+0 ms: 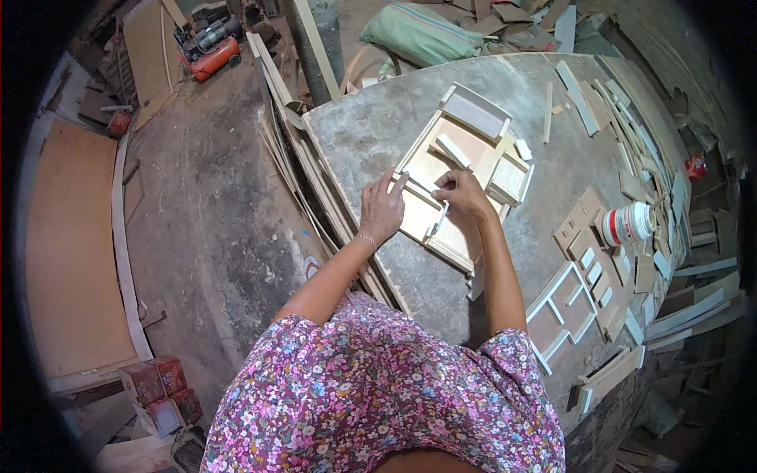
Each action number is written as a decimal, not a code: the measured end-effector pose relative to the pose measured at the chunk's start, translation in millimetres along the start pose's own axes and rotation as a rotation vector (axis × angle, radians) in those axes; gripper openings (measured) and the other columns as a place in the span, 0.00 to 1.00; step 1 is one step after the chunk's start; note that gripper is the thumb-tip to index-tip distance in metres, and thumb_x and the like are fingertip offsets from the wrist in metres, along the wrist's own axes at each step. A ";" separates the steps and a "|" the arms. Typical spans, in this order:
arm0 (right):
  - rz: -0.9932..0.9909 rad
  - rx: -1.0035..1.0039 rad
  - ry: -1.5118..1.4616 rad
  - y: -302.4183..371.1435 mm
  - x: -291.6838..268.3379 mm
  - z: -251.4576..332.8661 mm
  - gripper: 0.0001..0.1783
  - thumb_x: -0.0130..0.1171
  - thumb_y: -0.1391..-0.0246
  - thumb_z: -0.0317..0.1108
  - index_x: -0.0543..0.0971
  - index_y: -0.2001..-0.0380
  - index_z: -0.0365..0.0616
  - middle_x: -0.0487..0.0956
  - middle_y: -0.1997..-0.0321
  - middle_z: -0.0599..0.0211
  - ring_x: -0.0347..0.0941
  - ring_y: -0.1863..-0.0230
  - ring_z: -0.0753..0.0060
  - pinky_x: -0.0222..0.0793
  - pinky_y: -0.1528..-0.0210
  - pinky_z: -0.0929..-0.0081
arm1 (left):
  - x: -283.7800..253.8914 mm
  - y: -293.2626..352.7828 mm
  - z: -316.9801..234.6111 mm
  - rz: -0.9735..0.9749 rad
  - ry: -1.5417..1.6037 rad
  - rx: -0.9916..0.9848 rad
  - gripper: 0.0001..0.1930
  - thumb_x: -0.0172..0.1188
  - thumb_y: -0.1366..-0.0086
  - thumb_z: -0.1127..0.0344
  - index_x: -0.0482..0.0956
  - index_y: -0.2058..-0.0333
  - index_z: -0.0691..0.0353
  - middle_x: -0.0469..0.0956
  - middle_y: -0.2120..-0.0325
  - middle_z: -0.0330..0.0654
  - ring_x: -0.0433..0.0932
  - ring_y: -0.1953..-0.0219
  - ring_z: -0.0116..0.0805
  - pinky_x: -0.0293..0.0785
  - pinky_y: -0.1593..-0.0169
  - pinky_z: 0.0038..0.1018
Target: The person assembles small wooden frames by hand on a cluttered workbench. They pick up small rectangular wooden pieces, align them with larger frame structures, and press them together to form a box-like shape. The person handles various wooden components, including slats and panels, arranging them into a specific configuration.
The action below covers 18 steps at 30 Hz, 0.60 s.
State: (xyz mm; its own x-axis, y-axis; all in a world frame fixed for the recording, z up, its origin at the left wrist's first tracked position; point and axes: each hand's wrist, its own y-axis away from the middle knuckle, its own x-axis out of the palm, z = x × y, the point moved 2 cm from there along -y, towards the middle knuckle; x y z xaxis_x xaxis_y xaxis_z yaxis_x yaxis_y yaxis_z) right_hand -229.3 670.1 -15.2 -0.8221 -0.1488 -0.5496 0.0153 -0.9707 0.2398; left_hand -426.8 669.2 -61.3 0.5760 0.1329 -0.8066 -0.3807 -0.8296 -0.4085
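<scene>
On the grey worktable lies a shallow wooden tray-like assembly [436, 151], with low walls and thin strips dividing its inside. At its left wall rests my left hand [382, 211], its fingers extended and apart, the fingertips touching the wall near the end of a thin wooden divider [422, 191]. My right hand [464, 193] reaches over the middle of the assembly. Its thumb and fingers are pinched together at the divider's other end; whatever sits between them is too small to make out. A short upright strip [436, 222] stands just below these fingertips. A loose wood block [453, 150] lies tilted above my right hand.
A white jar with a red band [628, 224] stands at the right among wood scraps. Nearer me lie a thin white-edged frame [561, 309] and several small blocks. A green sack [422, 34] is beyond the worktable [355, 130]; a red air compressor [211, 55] stands far left.
</scene>
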 end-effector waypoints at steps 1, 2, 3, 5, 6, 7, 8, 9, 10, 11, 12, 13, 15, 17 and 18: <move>0.015 0.038 0.007 3.4 -3.0 6.2 0.18 0.65 0.62 0.33 0.80 0.67 0.33 0.80 0.71 0.56 0.76 0.70 0.66 0.72 0.66 0.72 | -0.2 -0.7 -1.0 0.001 0.005 0.001 0.23 0.52 0.44 0.70 0.70 0.47 0.56 0.64 0.46 0.49 0.67 0.49 0.45 0.58 0.46 0.42; -0.059 -0.064 0.042 0.6 -3.2 -2.4 0.16 0.65 0.63 0.33 0.79 0.69 0.33 0.79 0.73 0.56 0.76 0.71 0.65 0.72 0.66 0.71 | -0.4 -1.4 -1.9 0.001 0.010 0.003 0.23 0.52 0.44 0.70 0.70 0.47 0.56 0.64 0.46 0.49 0.67 0.49 0.45 0.58 0.46 0.42; -0.081 -0.068 0.064 0.2 -3.7 -5.2 0.16 0.65 0.63 0.33 0.79 0.69 0.33 0.79 0.73 0.56 0.76 0.71 0.65 0.72 0.66 0.71 | -0.7 -1.9 -2.8 0.003 0.008 0.008 0.23 0.52 0.44 0.70 0.70 0.47 0.56 0.64 0.46 0.49 0.67 0.49 0.45 0.58 0.46 0.42; -0.116 -0.079 0.107 2.2 -3.3 -0.2 0.15 0.64 0.62 0.33 0.79 0.71 0.33 0.79 0.73 0.56 0.76 0.72 0.66 0.71 0.67 0.71 | -1.1 -0.8 -2.7 0.005 0.000 0.009 0.23 0.52 0.44 0.70 0.70 0.47 0.55 0.64 0.47 0.49 0.67 0.49 0.45 0.58 0.46 0.42; -0.130 -0.041 0.076 4.0 -3.1 1.1 0.15 0.64 0.62 0.33 0.79 0.71 0.33 0.79 0.74 0.56 0.76 0.72 0.65 0.71 0.67 0.71 | -1.7 -1.5 -2.2 -0.014 0.000 0.017 0.23 0.52 0.44 0.70 0.69 0.47 0.55 0.64 0.47 0.49 0.67 0.49 0.44 0.58 0.47 0.42; -0.128 -0.046 0.088 4.5 -4.0 1.9 0.15 0.64 0.62 0.33 0.79 0.71 0.33 0.79 0.74 0.56 0.76 0.72 0.65 0.71 0.67 0.71 | -1.3 -1.4 -2.3 -0.016 -0.004 0.017 0.23 0.52 0.44 0.70 0.69 0.47 0.55 0.64 0.47 0.49 0.67 0.49 0.44 0.58 0.47 0.42; -0.126 -0.051 0.100 4.6 -4.9 2.6 0.15 0.64 0.62 0.33 0.79 0.71 0.33 0.79 0.73 0.55 0.76 0.72 0.65 0.71 0.67 0.71 | -0.9 -1.4 -2.5 -0.019 -0.008 0.018 0.23 0.52 0.44 0.70 0.69 0.47 0.56 0.64 0.47 0.49 0.67 0.49 0.44 0.58 0.47 0.42; -0.125 -0.056 0.112 5.1 -6.0 3.3 0.15 0.64 0.63 0.33 0.79 0.71 0.33 0.79 0.73 0.55 0.76 0.72 0.65 0.71 0.67 0.70 | -0.5 -1.4 -2.8 -0.021 -0.012 0.019 0.23 0.52 0.44 0.70 0.69 0.47 0.56 0.64 0.47 0.49 0.67 0.49 0.43 0.58 0.47 0.42; -0.121 -0.073 0.072 8.5 -5.8 8.2 0.14 0.63 0.61 0.34 0.79 0.71 0.34 0.78 0.74 0.55 0.76 0.72 0.64 0.71 0.67 0.70 | 0.3 -1.5 -1.1 -0.011 -0.022 0.018 0.24 0.51 0.44 0.70 0.69 0.46 0.56 0.64 0.46 0.49 0.67 0.48 0.43 0.58 0.47 0.42; -0.142 -0.088 0.096 8.4 -5.3 7.8 0.14 0.62 0.61 0.34 0.79 0.71 0.34 0.78 0.74 0.55 0.76 0.72 0.65 0.71 0.67 0.71 | 1.0 -1.1 -0.2 -0.014 -0.025 0.022 0.24 0.51 0.44 0.70 0.69 0.46 0.56 0.64 0.46 0.49 0.66 0.48 0.43 0.58 0.47 0.42; -0.163 -0.103 0.120 7.6 -4.5 6.4 0.14 0.62 0.60 0.34 0.79 0.70 0.34 0.78 0.74 0.55 0.76 0.72 0.65 0.71 0.67 0.71 | 1.6 -0.2 0.6 -0.017 -0.029 0.027 0.24 0.51 0.44 0.70 0.68 0.46 0.56 0.64 0.46 0.49 0.66 0.48 0.43 0.58 0.47 0.41; -0.186 -0.114 0.145 8.1 -4.9 5.7 0.14 0.62 0.59 0.34 0.79 0.70 0.34 0.78 0.74 0.55 0.75 0.72 0.65 0.71 0.68 0.71 | 1.5 0.1 -0.8 -0.018 -0.029 0.033 0.25 0.52 0.44 0.70 0.68 0.45 0.56 0.64 0.46 0.49 0.66 0.48 0.43 0.58 0.47 0.41; -0.239 -0.111 0.113 9.3 -7.8 3.5 0.16 0.61 0.57 0.36 0.79 0.66 0.35 0.79 0.74 0.56 0.75 0.73 0.65 0.70 0.67 0.70 | 1.4 -0.9 -2.4 -0.011 -0.025 0.037 0.25 0.52 0.44 0.70 0.68 0.45 0.56 0.64 0.46 0.49 0.67 0.49 0.43 0.58 0.47 0.41; -0.307 -0.125 0.112 15.9 -11.6 16.7 0.17 0.61 0.56 0.37 0.80 0.64 0.36 0.79 0.74 0.56 0.74 0.73 0.66 0.70 0.67 0.70 | 1.2 -0.3 -0.2 0.011 -0.013 0.020 0.25 0.52 0.45 0.70 0.68 0.45 0.56 0.64 0.46 0.49 0.67 0.49 0.43 0.58 0.47 0.40; -0.329 -0.177 0.095 16.7 -14.8 19.2 0.18 0.61 0.55 0.38 0.80 0.63 0.38 0.78 0.74 0.58 0.74 0.73 0.67 0.70 0.67 0.70 | 0.8 0.0 0.7 0.002 -0.021 0.017 0.25 0.52 0.45 0.70 0.68 0.45 0.56 0.64 0.46 0.49 0.67 0.50 0.43 0.58 0.47 0.40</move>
State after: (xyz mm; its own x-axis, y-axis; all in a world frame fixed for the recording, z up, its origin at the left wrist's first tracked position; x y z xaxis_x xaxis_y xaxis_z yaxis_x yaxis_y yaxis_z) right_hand -227.7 659.8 12.2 -0.7435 0.1672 -0.6475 -0.1353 -0.9858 -0.0992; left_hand -426.9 669.6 -62.2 0.5602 0.1425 -0.8160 -0.3942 -0.8206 -0.4139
